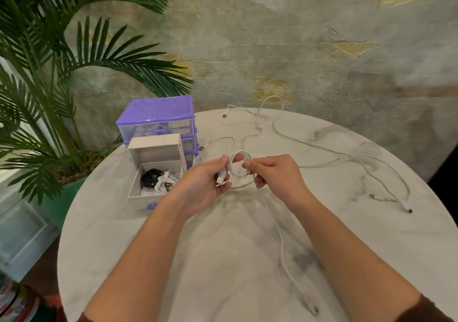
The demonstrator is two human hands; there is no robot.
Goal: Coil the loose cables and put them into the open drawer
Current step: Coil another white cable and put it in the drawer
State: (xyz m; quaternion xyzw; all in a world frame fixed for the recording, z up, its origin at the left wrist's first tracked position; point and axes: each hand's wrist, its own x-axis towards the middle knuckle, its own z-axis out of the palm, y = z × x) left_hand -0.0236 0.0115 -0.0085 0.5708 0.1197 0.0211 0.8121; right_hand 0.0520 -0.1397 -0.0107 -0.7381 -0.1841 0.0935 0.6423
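My left hand (209, 184) grips one end plug of a white cable (240, 164) and the side of a small loop in it. My right hand (271, 173) pinches the loop's other side above the table. The cable's free tail (282, 242) runs down toward me and ends in a plug (314, 309). The open drawer (155, 184) stands left of my hands and holds a black coil (151, 176) and a white coil (165, 183). More loose white cables (322, 148) lie across the far and right side of the table.
A purple drawer unit (158, 116) stands behind the open drawer on the round marble table (124, 235). A palm plant (49, 73) fills the left side. Loose plugs lie at the far edge (224, 115) and near the right edge (407, 209).
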